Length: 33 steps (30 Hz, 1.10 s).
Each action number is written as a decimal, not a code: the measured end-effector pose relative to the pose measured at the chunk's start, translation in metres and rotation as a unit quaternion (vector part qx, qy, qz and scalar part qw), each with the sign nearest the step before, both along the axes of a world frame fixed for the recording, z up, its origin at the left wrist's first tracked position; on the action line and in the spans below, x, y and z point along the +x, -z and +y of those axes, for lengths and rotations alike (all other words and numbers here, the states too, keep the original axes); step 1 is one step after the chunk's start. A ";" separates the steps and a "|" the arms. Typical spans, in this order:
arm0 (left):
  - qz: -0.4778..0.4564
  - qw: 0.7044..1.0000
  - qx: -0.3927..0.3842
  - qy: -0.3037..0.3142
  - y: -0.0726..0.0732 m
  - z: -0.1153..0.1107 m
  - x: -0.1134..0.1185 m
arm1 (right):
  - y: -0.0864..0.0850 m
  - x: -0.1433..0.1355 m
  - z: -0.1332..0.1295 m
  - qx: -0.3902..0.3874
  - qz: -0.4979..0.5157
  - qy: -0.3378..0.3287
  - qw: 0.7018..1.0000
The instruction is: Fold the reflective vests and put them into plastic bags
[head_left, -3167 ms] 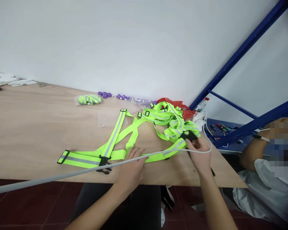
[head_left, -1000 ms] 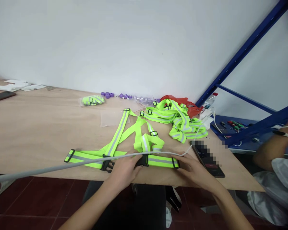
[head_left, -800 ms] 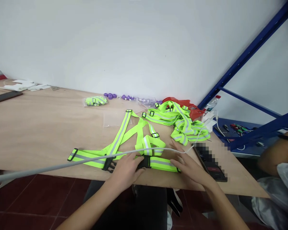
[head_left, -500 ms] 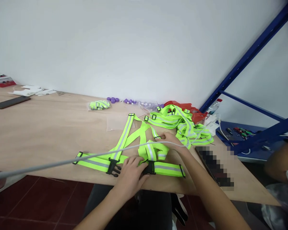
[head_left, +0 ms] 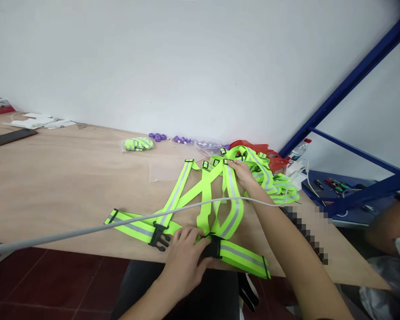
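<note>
A neon-yellow reflective vest (head_left: 178, 193) of grey-striped elastic straps lies spread near the table's front edge. My left hand (head_left: 186, 255) is closed on its waist strap at the black buckle half (head_left: 215, 247) on the right; the fingers partly cover it. The pronged buckle half (head_left: 160, 238) lies left of that hand, apart from the other half. Farther back, my right hand (head_left: 242, 172) pinches a shoulder strap of the vest at its black slider (head_left: 228, 162). Below the slider, this strap hangs in a loose loop (head_left: 237, 213).
More reflective straps (head_left: 263, 171) lie heaped beside a red bag (head_left: 273, 155). A bagged vest (head_left: 138, 143), purple pieces (head_left: 158, 137) and a clear bag (head_left: 168, 171) are along the back. A grey cable (head_left: 96, 229) crosses the view. Another person's arm (head_left: 388, 222) shows at right.
My right hand has moved away from me with the shoulder strap's slider, drawing that strap out longer. My left hand stays at the buckle; the waist strap's right end has shifted toward me.
</note>
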<state>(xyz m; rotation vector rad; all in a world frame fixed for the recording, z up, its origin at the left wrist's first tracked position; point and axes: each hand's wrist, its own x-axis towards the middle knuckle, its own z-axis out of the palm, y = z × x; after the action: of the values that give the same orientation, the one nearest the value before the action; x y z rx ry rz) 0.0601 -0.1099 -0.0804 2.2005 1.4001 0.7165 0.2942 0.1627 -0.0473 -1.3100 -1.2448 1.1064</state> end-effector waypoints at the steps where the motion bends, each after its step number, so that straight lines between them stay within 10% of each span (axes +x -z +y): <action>1: -0.002 1.000 0.001 0.000 0.001 0.000 0.000 | 0.001 -0.002 0.010 0.000 0.016 0.015 1.000; 17: 0.010 1.000 -0.024 0.003 0.003 0.000 0.003 | 0.025 -0.043 0.064 -0.057 -0.016 -0.009 0.998; 33: 0.022 1.000 -0.015 0.002 0.003 -0.002 0.013 | 0.011 0.003 -0.012 -0.068 -0.303 -0.132 0.941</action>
<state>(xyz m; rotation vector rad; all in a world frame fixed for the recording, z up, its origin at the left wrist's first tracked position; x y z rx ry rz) 0.0735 -0.1121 -0.0830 2.2076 1.4189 0.6444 0.2975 0.1507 -0.0582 -1.7006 -1.8674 1.0155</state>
